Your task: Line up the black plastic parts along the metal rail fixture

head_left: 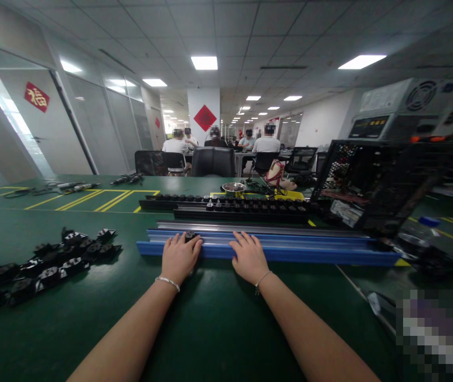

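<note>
A long blue channel rail (309,253) lies crosswise on the green table in front of me. My left hand (179,258) is at its left part, with thumb and fingers closed round a small black part (190,236) sitting in the channel; the fingers partly cover it. My right hand (249,258) rests on the rail's near edge further right, fingers stretched forward over it and nothing visible in them. Beyond the rail are dark rails (242,213) carrying rows of small black parts.
Several black parts (51,273) lie clustered on the left of the table. A round metal dish (233,187) stands behind the rails. At right are an opened computer case (353,180), a blue-capped bottle (419,233) and cables. Several people sit at far desks.
</note>
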The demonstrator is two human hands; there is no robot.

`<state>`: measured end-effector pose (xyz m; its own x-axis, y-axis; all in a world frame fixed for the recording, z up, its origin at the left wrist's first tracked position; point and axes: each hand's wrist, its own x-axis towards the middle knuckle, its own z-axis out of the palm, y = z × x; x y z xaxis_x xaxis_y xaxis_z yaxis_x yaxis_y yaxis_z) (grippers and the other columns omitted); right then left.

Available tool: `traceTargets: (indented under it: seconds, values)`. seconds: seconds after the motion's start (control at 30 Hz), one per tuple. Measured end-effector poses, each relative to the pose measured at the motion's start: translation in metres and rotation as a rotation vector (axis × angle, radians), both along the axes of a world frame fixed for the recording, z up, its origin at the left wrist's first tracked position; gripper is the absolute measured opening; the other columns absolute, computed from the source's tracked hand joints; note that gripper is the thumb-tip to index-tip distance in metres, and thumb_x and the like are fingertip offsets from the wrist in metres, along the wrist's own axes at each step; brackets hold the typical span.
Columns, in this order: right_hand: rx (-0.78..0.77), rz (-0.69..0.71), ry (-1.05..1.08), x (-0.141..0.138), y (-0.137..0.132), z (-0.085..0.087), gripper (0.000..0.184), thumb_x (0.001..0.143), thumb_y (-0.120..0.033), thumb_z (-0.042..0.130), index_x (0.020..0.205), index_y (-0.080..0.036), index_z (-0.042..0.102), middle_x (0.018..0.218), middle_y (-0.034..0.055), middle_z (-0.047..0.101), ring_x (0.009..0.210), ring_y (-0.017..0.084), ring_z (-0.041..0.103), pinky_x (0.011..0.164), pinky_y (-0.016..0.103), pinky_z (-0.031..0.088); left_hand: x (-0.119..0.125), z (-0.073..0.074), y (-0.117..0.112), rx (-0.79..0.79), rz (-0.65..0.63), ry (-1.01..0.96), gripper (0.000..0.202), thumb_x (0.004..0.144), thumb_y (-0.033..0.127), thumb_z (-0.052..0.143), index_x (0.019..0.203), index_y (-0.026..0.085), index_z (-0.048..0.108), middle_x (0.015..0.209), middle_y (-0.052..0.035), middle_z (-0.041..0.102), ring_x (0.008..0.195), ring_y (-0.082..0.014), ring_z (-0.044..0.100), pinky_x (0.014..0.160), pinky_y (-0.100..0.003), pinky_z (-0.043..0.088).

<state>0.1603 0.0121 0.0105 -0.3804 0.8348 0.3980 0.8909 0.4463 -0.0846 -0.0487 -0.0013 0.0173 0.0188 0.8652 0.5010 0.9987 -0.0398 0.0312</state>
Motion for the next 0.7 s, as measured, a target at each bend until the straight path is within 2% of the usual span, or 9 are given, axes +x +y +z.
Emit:
traceTargets:
  seconds: [0.43, 0.7]
  values:
    - [-0.019, -0.006, -0.008, -0.0003, -0.0006, 0.0007, 0.039, 0.073, -0.021, 0.05, 0.111, -0.024, 0.057, 0.14, 0.0053, 0.038, 0.129, 0.024, 0.027, 0.104, 0.043, 0.016, -0.0024, 0.0004, 0.0016, -0.016, 0.035, -0.015, 0.04, 0.087, 0.046, 0.031, 0.11, 0.035, 0.063, 0.118, -0.0083, 0.061, 0.117, -0.0288, 0.048, 0.1, -0.048, 0.024]
    - [-0.015, -0.006, -0.002, -0.0001, -0.0003, 0.0005, 0.038, 0.073, -0.021, 0.049, 0.11, -0.024, 0.057, 0.14, 0.005, 0.039, 0.129, 0.024, 0.028, 0.104, 0.043, 0.016, -0.0045, 0.0012, 0.0009, -0.005, 0.05, 0.021, 0.04, 0.088, 0.044, 0.031, 0.109, 0.035, 0.063, 0.117, -0.0085, 0.061, 0.115, -0.0292, 0.05, 0.099, -0.048, 0.026]
